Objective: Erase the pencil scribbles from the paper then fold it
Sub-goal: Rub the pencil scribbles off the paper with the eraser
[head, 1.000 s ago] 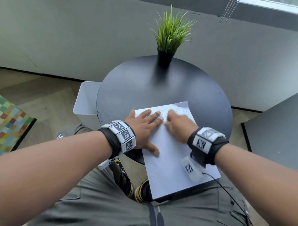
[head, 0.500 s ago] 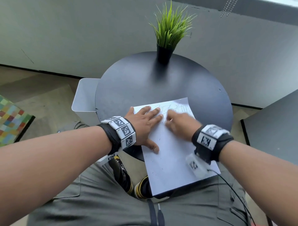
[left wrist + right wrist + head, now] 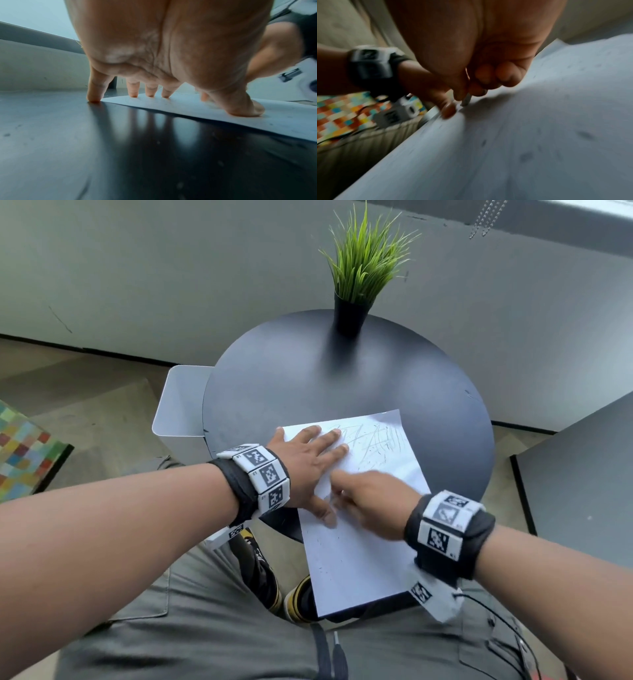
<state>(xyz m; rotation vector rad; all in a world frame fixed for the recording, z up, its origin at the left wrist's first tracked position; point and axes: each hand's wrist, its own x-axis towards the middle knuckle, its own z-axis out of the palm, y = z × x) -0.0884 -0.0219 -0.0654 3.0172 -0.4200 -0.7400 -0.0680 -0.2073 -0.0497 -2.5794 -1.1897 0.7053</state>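
A white paper lies on the round black table, and its near half hangs over the table's edge above my lap. Pencil scribbles cover its far end. My left hand lies flat with straight fingers, pressing the paper's left side; in the left wrist view its fingertips touch the paper. My right hand is curled just right of the left thumb. In the blurred right wrist view it pinches a small pale eraser against the paper.
A grass plant in a black pot stands at the table's far edge. A white bin sits against the table's left side. A grey surface lies to the right, a multicoloured mat on the floor at left.
My right hand has slid from the scribbled far end back toward me, stopping beside the left thumb and uncovering the scribbles. The left hand has stayed pressed on the paper.
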